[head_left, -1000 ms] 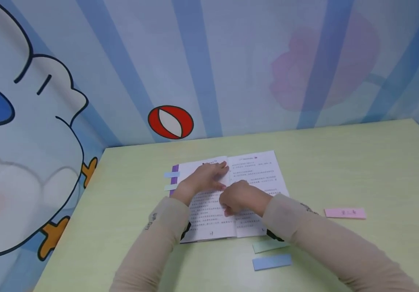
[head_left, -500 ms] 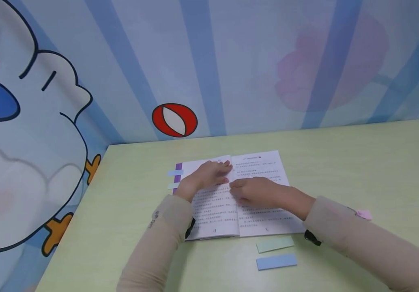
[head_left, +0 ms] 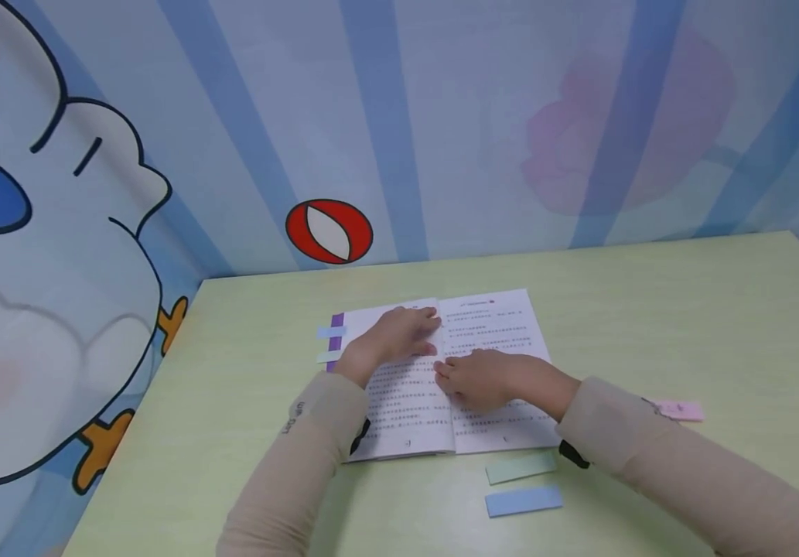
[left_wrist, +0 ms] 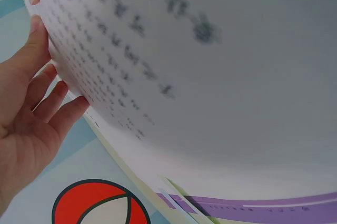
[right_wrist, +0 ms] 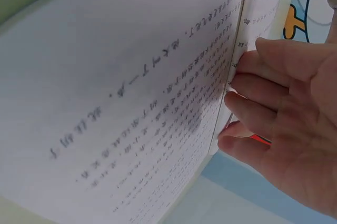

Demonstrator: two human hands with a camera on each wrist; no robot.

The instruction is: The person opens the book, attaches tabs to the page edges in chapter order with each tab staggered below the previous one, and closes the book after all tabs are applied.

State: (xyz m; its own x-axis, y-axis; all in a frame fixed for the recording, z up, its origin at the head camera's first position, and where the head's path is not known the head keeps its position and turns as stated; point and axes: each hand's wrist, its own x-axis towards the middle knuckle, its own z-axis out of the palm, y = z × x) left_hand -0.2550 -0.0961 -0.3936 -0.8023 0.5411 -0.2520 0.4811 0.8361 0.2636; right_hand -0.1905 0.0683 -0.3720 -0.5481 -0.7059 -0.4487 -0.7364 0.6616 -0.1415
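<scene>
An open book (head_left: 496,313) with printed white pages lies flat on the table. My left hand (head_left: 399,336) rests on its left page, fingertips at the centre fold. In the left wrist view, the fingers of the left hand (left_wrist: 34,103) are spread and touch the paper. My right hand (head_left: 489,379) lies over the right page, its fingertips at the fold just below the left hand. The right wrist view has the fingers of the right hand (right_wrist: 284,98) extended, lightly bent, tips against the fold. Neither hand grips anything.
Blue (head_left: 332,332) and pale green (head_left: 328,357) tabs stick out from the book's purple left edge. Below the book lie a green paper strip (head_left: 520,468) and a blue strip (head_left: 524,501). A pink strip (head_left: 681,410) is partly behind the right sleeve. A cartoon-printed wall (head_left: 469,155) backs the table.
My right hand has swung rightward from a curled pose across the fold to lie over the right page, then slid slightly nearer along the fold. The left hand has stayed put.
</scene>
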